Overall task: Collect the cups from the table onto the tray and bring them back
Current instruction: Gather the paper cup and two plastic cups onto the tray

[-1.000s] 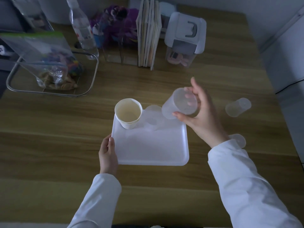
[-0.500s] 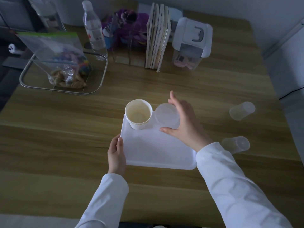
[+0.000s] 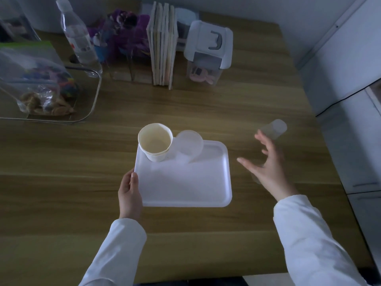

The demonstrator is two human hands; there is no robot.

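A white tray (image 3: 185,184) lies on the wooden table in front of me. On its far left corner stands a white paper cup (image 3: 155,144), and a clear plastic cup (image 3: 189,148) stands beside it on the right. My left hand (image 3: 129,193) grips the tray's left edge. My right hand (image 3: 268,170) hovers to the right of the tray, fingers spread, holding nothing. Just beyond its fingertips a clear plastic cup (image 3: 273,129) lies on its side. Another clear cup (image 3: 254,178) is mostly hidden under my right hand.
Along the table's far side stand a water bottle (image 3: 79,38), a row of books (image 3: 162,46), and a white-lidded storage box (image 3: 208,52). A wire basket (image 3: 90,104) holding plastic bags sits at the far left. Grey cabinets (image 3: 350,100) border the table's right edge.
My right hand set the clear cup on the tray beside the paper cup, let go, and moved right toward the cups lying on the table. My left hand stayed on the tray.
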